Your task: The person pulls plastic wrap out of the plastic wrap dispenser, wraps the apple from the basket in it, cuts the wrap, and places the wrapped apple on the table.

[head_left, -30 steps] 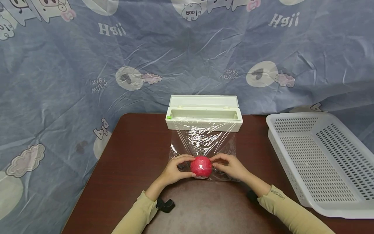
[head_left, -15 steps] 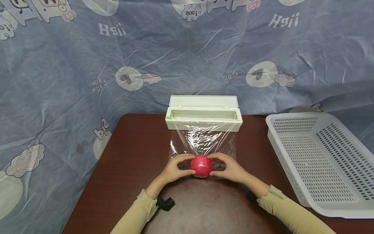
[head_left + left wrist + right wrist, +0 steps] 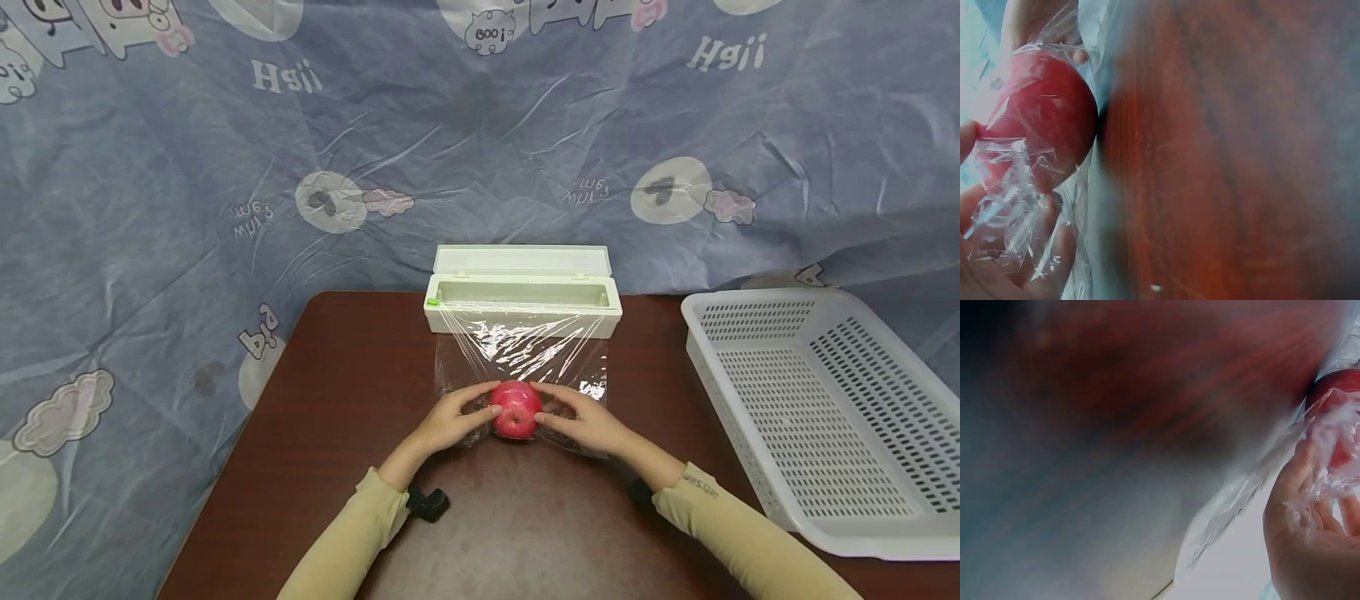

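Left hand (image 3: 447, 421) and right hand (image 3: 592, 423) grip red apple (image 3: 516, 410) between them. Apple, just shifted forward and turned, now shows dimpled end, nearer white box (image 3: 522, 279) ahead of hands. Clear film (image 3: 517, 354) runs from box to apple; turn apparently winds more round it.

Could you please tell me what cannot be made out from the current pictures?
- Head view: the underside of the red apple, hidden by the apple itself.
- Head view: the right side of the white basket, cut off by the right edge.
- Head view: the lettering on the right sleeve, too small to read.
- Right wrist view: part of the right hand, cut off by the edges.
- Left wrist view: the tabletop, blurred.
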`<state>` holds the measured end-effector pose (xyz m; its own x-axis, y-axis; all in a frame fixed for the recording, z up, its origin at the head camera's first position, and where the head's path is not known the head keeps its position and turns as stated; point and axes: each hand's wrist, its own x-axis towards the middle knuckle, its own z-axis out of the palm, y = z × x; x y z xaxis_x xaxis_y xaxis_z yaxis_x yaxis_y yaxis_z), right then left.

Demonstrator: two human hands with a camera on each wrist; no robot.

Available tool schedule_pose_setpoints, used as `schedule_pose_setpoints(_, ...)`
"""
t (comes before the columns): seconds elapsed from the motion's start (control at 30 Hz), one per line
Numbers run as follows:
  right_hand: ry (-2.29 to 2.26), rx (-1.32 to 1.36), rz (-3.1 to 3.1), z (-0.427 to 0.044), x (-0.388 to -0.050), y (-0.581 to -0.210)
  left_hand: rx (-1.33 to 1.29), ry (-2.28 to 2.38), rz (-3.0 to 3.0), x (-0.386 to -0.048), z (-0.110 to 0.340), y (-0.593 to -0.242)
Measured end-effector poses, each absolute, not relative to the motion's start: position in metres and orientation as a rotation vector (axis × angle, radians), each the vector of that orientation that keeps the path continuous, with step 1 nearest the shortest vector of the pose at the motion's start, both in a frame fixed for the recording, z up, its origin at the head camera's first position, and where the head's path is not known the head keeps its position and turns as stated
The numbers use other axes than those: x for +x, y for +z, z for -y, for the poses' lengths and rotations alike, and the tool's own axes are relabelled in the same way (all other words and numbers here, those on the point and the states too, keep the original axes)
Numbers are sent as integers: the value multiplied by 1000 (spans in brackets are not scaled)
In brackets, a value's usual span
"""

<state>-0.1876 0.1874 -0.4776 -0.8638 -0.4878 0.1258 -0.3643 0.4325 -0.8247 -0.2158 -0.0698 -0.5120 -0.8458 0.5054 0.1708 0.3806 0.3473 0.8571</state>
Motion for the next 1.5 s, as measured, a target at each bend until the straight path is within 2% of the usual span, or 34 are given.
schedule_pose_setpoints(0.13,-1379,-725,-2545,-186,-190,-468,772,1543,-2508,-221,67,-512)
schedule_pose_setpoints(0.5,-1386,-700,-2549,-197,-218,-503,810,1667,-2609,-233,62,-517)
schedule_pose_setpoints(1.0,-1362,-955,-2678,-193,-221,-499,946,1472,-2559,-236,68,-521)
schedule_pose_setpoints(1.23,-1236,-878,-2773,-190,-228,-504,898,1447,-2608,-241,66,-520)
schedule_pose_setpoints(1.5,-1365,-772,-2692,-192,-234,-504,886,1512,-2544,-249,64,-517)
